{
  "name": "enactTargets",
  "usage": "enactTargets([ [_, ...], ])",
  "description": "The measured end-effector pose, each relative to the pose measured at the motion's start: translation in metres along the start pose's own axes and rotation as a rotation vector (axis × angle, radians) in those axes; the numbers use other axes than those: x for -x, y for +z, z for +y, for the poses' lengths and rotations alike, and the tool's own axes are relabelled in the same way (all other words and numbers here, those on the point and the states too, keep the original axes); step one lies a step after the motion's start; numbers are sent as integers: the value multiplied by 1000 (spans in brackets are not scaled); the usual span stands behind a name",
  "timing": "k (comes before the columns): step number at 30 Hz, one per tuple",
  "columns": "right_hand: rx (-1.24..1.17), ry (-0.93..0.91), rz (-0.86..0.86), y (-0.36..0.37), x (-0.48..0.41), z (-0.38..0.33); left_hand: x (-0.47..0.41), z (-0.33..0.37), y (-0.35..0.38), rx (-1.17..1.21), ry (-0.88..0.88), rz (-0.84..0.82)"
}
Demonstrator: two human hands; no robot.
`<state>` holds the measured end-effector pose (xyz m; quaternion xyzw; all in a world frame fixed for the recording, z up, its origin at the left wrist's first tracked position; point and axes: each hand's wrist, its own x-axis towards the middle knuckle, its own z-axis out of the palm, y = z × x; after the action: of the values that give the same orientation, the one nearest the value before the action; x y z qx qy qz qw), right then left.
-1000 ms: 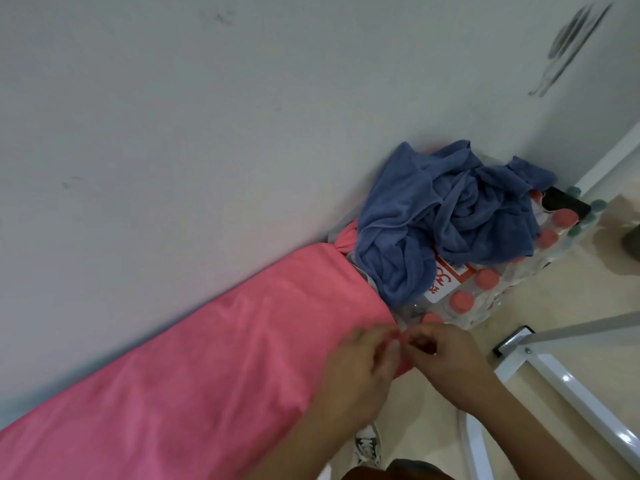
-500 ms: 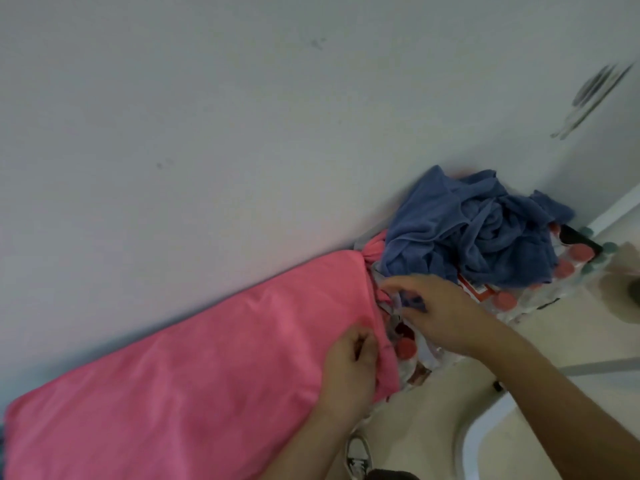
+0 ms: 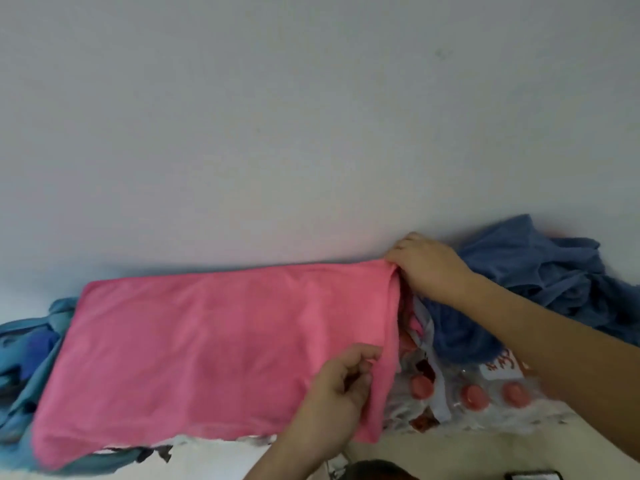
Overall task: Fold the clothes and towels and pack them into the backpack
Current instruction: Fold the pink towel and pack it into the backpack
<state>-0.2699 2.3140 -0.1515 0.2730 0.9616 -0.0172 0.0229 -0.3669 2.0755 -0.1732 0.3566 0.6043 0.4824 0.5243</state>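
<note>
The right hand [image 3: 427, 268] is gripping a corner of the pink towel [image 3: 207, 341] lying to its left, the left hand [image 3: 341, 386] pinching the edge nearer the body (soft, light, probably best held at corners).

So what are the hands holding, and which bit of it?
Both hold the pink towel: the right hand grips its far right corner, the left hand pinches its right edge lower down.
</note>
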Motion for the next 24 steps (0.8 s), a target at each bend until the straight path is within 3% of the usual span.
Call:
enactTargets([
  [4,-227,175,127,-15,-10,-1,11,7,-11,48,0,142],
  [8,-951,300,187,-33,-20,-26,27,13,-26,143,19,291],
  [11,-1189,231,228,-41,-37,-54,48,12,-38,225,49,412],
  [13,-1214,162,286,-46,-52,-73,60,10,-47,263,46,497],
  [21,-839,-226,533,-59,-113,-165,111,1,-101,342,71,857],
  [24,-822,-292,584,-60,-136,-206,129,-9,-131,343,47,1008],
])
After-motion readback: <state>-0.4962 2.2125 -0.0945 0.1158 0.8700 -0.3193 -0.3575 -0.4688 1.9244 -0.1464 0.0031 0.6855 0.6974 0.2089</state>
